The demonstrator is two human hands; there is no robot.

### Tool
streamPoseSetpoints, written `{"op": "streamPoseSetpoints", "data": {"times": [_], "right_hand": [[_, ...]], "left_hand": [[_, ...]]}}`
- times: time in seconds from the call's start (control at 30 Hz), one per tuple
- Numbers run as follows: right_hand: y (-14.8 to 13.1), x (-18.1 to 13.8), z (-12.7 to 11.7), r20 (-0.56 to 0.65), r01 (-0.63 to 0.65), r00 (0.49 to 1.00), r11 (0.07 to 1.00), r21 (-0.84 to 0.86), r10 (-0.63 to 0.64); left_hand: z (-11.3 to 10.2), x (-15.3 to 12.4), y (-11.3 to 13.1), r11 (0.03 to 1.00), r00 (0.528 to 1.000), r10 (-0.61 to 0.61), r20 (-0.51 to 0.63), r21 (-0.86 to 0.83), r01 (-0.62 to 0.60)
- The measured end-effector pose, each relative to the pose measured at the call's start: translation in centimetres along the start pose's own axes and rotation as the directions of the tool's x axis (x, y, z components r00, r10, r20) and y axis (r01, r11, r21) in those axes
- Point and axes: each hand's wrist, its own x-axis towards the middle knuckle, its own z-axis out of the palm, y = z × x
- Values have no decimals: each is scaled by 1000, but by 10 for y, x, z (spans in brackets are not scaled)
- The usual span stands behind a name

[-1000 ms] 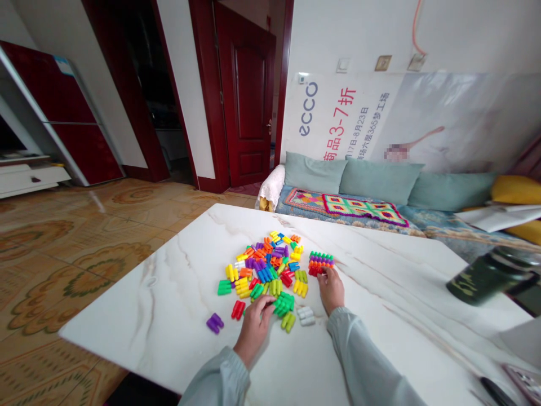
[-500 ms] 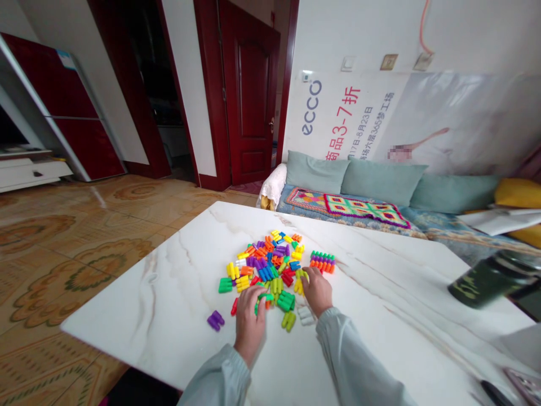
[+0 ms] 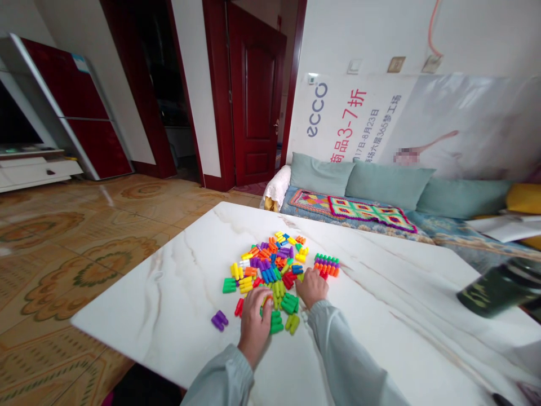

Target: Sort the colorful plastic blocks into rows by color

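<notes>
Bent over the near left side of a pile of coloured plastic building blocks (image 3: pixel 269 274) is my left hand (image 3: pixel 255 321), its thumb and fingers closed around a small orange block (image 3: pixel 267 299), mostly hidden. A green block (image 3: pixel 276 322) lies on the table beside the thumb. My right hand (image 3: pixel 313 287) is at the pile's right edge, fingers curled down and closed; what they hold is hidden. A yellow-green block (image 3: pixel 300 277) shows at its fingertips. Just beyond this hand sits a joined row of green, purple and orange blocks (image 3: pixel 327 264).
The pile is on a white marbled table (image 3: pixel 169 293). A purple block (image 3: pixel 220 320) and a yellow-green block (image 3: pixel 292 323) lie near its front. A dark green bottle (image 3: pixel 492 290) stands at the right. Behind is a sofa with cushions (image 3: pixel 391 183).
My right hand has curled lower over the pile's right edge, covering the yellow blocks there. A green block now shows right of my left thumb. The view has shifted slightly.
</notes>
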Motion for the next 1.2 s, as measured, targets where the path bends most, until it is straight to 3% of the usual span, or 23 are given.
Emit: {"op": "streamPoseSetpoints", "data": {"times": [0.23, 0.33, 0.47, 0.6, 0.7, 0.8, 0.9, 1.03, 1.2], "right_hand": [[5, -9, 1, -79, 31, 997, 997, 75, -25], [6, -17, -2, -152, 129, 984, 960, 250, -92], [-1, -41, -11, -195, 331, 943, 718, 612, -269], [-12, -68, -16, -118, 346, 911, 578, 739, -394], [-15, -79, -11, -59, 240, 936, 507, 828, -347], [-12, -82, -1, -34, 129, 962, 344, 930, -271], [-7, -83, 7, -64, 119, 972, 240, 963, -226], [0, -86, 10, -83, 126, 979, 234, 964, -186], [5, -91, 7, -118, 177, 973, 316, 932, -198]], "left_hand": [[1, -2, -2, 1000, 1000, -7, 0, -7, 7], [1, -2, -3, 1000, 1000, 1, -4, -9, -1], [1, -4, -4, 1000, 1000, 1, 12, -31, 0], [-1, -6, -3, 996, 996, 40, 73, -77, -35], [-2, -5, -4, 990, 991, 60, 123, -132, -43], [-2, -4, -5, 990, 994, 2, 107, -144, 14], [-1, -4, -4, 986, 990, -24, 138, -159, 46], [1, -4, -4, 989, 980, 19, 197, -146, 11], [1, -5, -6, 992, 972, 90, 215, -103, -69]]}}
